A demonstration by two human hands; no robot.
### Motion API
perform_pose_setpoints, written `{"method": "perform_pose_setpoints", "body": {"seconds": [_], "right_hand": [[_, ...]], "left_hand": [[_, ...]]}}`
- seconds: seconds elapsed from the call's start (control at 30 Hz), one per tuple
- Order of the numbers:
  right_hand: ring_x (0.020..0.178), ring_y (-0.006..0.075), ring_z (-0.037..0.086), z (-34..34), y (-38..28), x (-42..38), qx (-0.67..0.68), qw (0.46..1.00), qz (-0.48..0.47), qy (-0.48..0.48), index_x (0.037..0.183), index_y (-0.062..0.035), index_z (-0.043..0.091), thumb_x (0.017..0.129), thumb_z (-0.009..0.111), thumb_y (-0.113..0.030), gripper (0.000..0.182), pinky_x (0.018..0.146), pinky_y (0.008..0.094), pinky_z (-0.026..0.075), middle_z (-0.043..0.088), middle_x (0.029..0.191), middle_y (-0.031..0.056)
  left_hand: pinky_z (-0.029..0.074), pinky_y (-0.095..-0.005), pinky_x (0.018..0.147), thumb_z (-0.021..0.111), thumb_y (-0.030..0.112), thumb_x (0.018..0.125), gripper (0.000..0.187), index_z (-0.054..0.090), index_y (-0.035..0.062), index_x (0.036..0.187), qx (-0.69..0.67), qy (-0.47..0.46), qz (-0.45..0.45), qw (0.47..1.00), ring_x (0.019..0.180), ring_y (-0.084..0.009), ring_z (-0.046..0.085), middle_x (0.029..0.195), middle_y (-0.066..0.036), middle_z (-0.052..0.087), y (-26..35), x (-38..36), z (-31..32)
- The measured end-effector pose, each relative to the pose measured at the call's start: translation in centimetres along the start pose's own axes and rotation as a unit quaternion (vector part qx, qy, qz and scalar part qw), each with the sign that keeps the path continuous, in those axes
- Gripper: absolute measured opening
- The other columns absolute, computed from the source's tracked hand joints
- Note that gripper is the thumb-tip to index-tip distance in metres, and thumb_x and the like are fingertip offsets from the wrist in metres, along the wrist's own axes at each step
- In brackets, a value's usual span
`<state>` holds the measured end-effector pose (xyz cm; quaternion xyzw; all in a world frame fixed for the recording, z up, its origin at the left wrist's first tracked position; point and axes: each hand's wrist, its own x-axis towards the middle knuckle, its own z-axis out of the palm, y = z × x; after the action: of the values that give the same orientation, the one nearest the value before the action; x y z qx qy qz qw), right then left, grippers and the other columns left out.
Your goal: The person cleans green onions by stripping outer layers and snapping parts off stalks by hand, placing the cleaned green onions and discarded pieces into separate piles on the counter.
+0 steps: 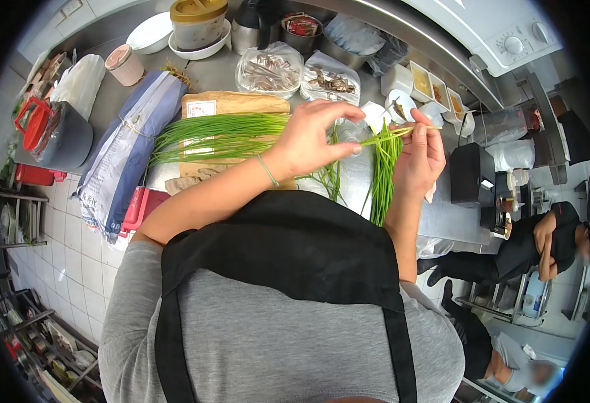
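The person's right hand (pixel 419 154) is pinching a small bunch of chives (pixel 383 171) between thumb and fingers, its grip closed on the stalks near their upper ends, so that the green lengths are hanging down toward the steel counter (pixel 443 215) and one thin stalk is sticking out sideways past the fingertips. The left hand (pixel 312 138) is hovering just beside it, fingers curled and thumb meeting the fingertips at the same stalks (whether it is truly clamping one or only touching is hard to tell). A thin band is circling the left wrist.

To the left, a larger pile of chives (pixel 218 138) is lying flat across a brown paper sheet (pixel 231 103) on the counter, well apart from the held bunch. A few loose stalks (pixel 328 176) are lying between the two hands. Beyond the paper, two clear bags (pixel 268 68) of dried goods are sitting side by side, and a blue-and-white sack (pixel 127 151) is leaning at the counter's left end. Small white dishes (pixel 436 87) are lining the far right edge. Another person in dark clothes (pixel 543 245) is crouching at lower right.
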<state>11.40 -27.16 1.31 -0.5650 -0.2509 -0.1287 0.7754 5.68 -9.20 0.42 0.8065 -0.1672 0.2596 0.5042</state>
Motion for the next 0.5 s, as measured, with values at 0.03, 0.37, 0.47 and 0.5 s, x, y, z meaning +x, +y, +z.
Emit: {"method": "perform_pose_setpoints", "body": {"seconds": [0.03,0.37,0.47,0.5], "right_hand": [[0.075,0.0131,0.058,0.1,0.0,-0.1,0.005,1.000,0.004,-0.003,0.102,0.0072,0.055,0.091,0.049,-0.011,0.022,0.072,0.0287,0.049,0.060,0.087,0.0102],[0.075,0.0157,0.058,0.0,1.0,-0.4,0.129,0.991,0.030,-0.028,0.103,0.0067,0.055,0.092,0.047,-0.012,0.023,0.076,0.0351,0.051,0.059,0.083,0.0099],[0.076,0.0169,0.058,0.0,1.0,-0.5,0.131,0.991,0.010,-0.038,0.102,0.0074,0.055,0.091,0.047,-0.010,0.022,0.076,0.0348,0.050,0.059,0.085,0.0109],[0.077,0.0173,0.058,-0.1,1.2,-0.6,0.126,0.991,-0.001,-0.044,0.102,0.0074,0.056,0.091,0.048,-0.010,0.021,0.076,0.0341,0.050,0.058,0.087,0.0113]], "left_hand": [[0.041,-0.0318,0.085,0.071,0.015,0.070,0.031,0.059,0.0072,0.097,0.048,-0.011,0.036,0.998,0.096,-0.0196,0.057,0.100,-0.005,0.062,0.4,0.1,0.1],[0.045,-0.0319,0.078,0.069,0.011,0.071,0.016,0.061,0.0057,0.084,-0.081,0.014,-0.062,0.995,0.076,-0.0160,0.062,0.074,-0.004,0.063,0.8,-0.4,0.5],[0.047,-0.0290,0.076,0.065,0.010,0.077,0.013,0.060,0.0024,0.087,-0.190,0.011,-0.109,0.976,0.079,-0.0129,0.061,0.080,-0.005,0.064,0.1,-0.7,0.9],[0.047,-0.0287,0.077,0.063,0.009,0.079,0.011,0.060,0.0021,0.087,-0.264,0.014,-0.143,0.954,0.080,-0.0126,0.061,0.082,-0.005,0.064,0.0,-0.7,0.9]]}}
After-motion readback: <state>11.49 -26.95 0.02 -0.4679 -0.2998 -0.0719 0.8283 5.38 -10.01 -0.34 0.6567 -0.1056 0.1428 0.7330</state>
